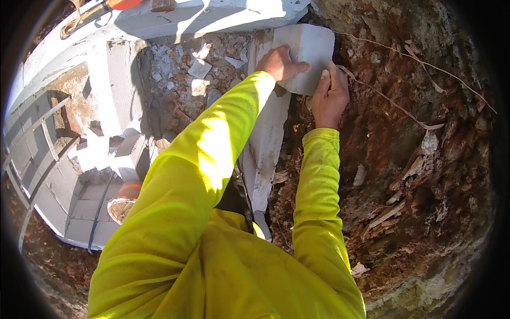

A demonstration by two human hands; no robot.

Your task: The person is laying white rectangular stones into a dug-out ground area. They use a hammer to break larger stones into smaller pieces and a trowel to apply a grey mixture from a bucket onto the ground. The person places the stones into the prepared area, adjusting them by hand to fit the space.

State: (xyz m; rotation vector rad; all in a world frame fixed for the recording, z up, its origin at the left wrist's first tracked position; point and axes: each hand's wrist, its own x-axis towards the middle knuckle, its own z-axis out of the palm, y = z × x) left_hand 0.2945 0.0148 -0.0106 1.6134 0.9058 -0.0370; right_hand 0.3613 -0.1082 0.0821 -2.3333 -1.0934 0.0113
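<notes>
A white building block (312, 47) sits at the far end of a narrow pale block wall (268, 133), in the corner by a longer white wall. My left hand (280, 64) grips the block's left side, its thumb laid along the face and the other fingers partly hidden. My right hand (330, 97) holds the near right edge, with fingertips pressed against the block. Both sleeves are bright yellow-green.
Earth and stones form a rough bank (404, 133) on the right, crossed by a thin root (425, 61). Broken chips litter the rubble floor (186, 80) left of the wall. A metal ladder (48, 135), an orange bucket (121, 208) and pale blocks (114, 85) stand farther left.
</notes>
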